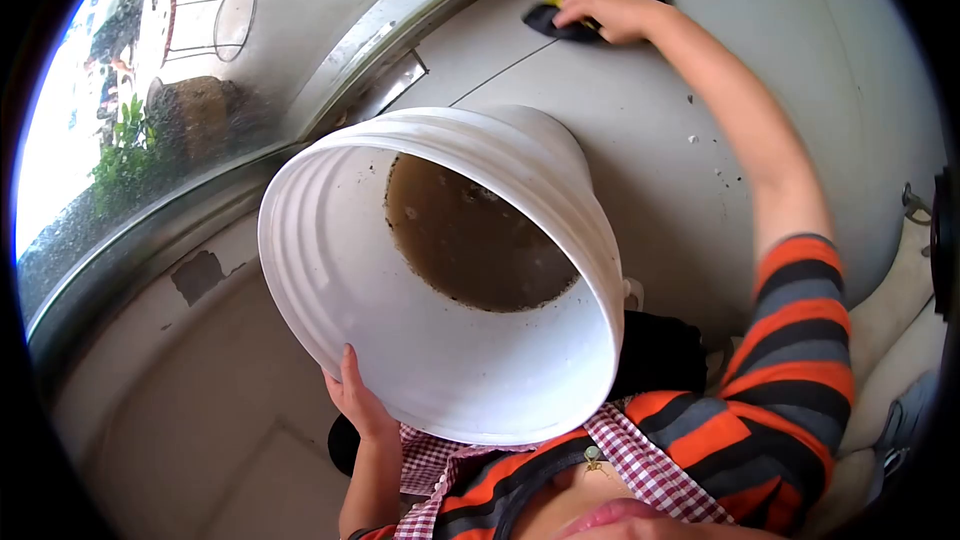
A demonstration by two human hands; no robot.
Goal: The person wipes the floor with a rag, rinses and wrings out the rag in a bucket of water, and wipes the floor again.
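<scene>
A large white plastic bucket (480, 370) is tilted in front of my body, its wide mouth facing me. Murky brown water (470, 230) with dark specks lies at its bottom. My left hand (360, 405) grips the near left rim, thumb over the edge and the other fingers hidden behind the wall. Far out to the upper right, my right hand (615, 12) is closed on a black cloth-like piece with yellow parts (565, 25) against the pale tiled floor. Its exact kind is unclear.
Small dark and white crumbs (693, 138) dot the tiles (790, 60). A metal-edged sill (390, 20) runs along the left beside glass. Beyond it are a wire frame (210, 20) and a green plant (128, 145). Pale furniture legs (890, 310) stand at right.
</scene>
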